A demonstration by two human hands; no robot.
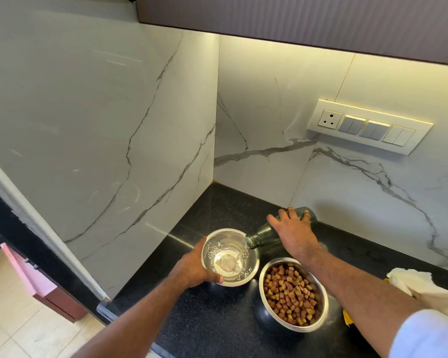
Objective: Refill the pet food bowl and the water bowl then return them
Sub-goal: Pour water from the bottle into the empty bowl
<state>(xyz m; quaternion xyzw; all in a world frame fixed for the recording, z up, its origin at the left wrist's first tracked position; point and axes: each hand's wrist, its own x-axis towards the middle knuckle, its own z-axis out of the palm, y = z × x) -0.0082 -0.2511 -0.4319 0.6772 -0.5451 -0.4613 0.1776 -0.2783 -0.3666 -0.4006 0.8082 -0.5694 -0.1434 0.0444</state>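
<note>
Bottle (267, 235) body behind right hand (294, 229)

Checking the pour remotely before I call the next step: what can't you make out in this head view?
- Glass bottle: the right hand covers its body, so the water left inside is unreadable.
- Water bowl: glare and ripples hide the fill level; the left hand covers its near-left wall.
- White cloth: partly behind the right sleeve; the yellow item under it is mostly hidden.
- Food bowl: depth of the kibble is unclear.
</note>
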